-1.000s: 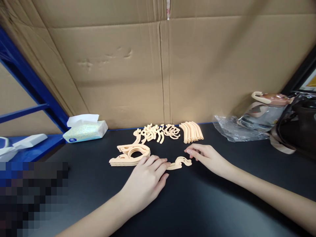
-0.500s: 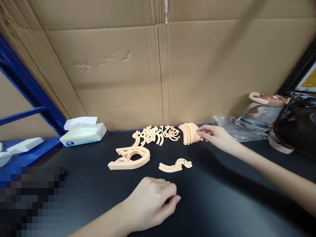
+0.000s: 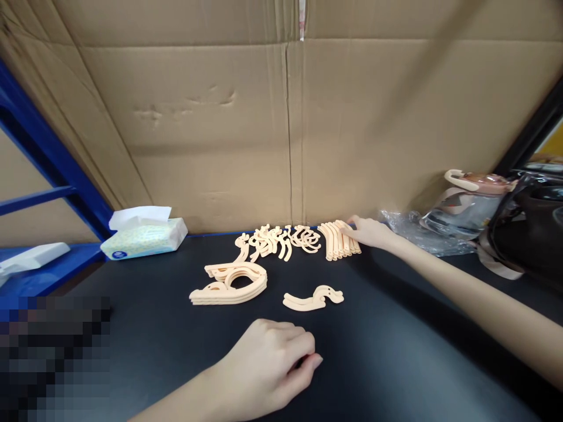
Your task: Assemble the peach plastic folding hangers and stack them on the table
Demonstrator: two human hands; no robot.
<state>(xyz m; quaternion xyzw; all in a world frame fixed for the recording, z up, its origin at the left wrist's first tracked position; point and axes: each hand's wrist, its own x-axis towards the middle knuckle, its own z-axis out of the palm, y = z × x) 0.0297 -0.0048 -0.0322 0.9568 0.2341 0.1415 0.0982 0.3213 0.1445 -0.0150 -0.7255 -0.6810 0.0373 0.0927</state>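
My left hand [image 3: 279, 363] rests on the black table in front, fingers curled in and thumb near the index finger, with nothing visible in it. My right hand [image 3: 369, 232] reaches to the right end of a row of curved beige hanger arms [image 3: 336, 243], its thumb and fingers closed about the end arms; the fingertips are partly hidden. Before my left hand lie two hooked hanger arms [image 3: 308, 300], one against the other. Left of them is a stack of folded beige hangers [image 3: 253, 288]. Behind are a heap of small hooked pieces [image 3: 269, 241] and thin curved hooks [image 3: 305, 237].
A tissue pack [image 3: 145, 237] stands at the back left by a blue metal frame [image 3: 53, 146]. At the right are a clear plastic bag [image 3: 409, 231], a water bottle [image 3: 468, 205] and a dark bag [image 3: 536, 234]. A cardboard wall [image 3: 220, 140] closes the back.
My right hand has moved slightly left and farther back, its fingers now over the end of the row. The row's right end looks more tightly packed. My left hand stays put.
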